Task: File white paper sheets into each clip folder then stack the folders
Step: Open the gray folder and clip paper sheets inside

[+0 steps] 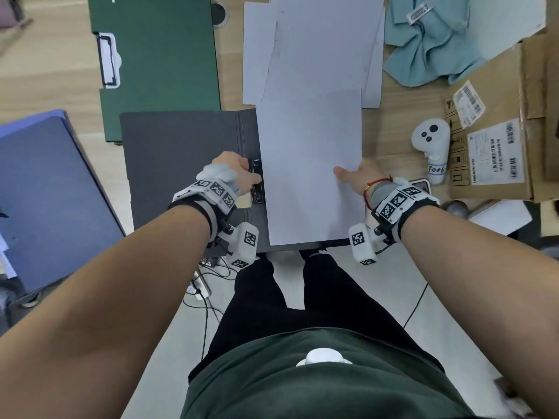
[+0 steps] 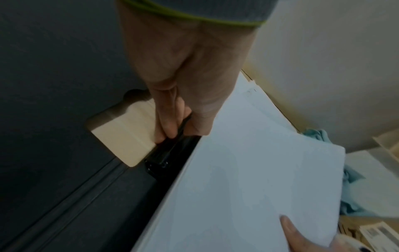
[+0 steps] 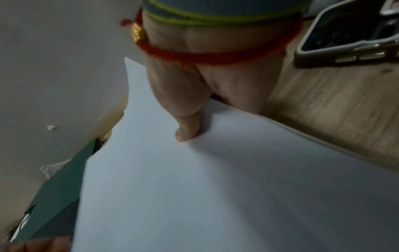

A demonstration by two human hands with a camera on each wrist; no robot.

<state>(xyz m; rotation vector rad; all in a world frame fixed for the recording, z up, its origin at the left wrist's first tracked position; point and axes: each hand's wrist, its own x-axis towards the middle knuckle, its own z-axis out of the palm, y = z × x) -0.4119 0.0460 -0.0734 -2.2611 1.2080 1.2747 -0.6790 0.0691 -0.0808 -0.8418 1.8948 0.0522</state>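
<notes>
Left hand: the left hand pinches the lever of the black clip between thumb and fingers, probably to keep the clip lifted so that paper can go under it.
Right hand: the right hand grips the white sheet at its 3 o'clock edge, thumb on top and fingers hidden below, which lets it steer the sheet sideways.
Sheet: it lies over the right half of the open grey folder, and its 9 o'clock edge is just beside the clip.
Paper stock: loose sheets lie at 12 o'clock.
Other folders: a green folder at 11 o'clock and a blue folder at 9 o'clock.
Stage: judged as filing; stacking is not yet done.
</notes>
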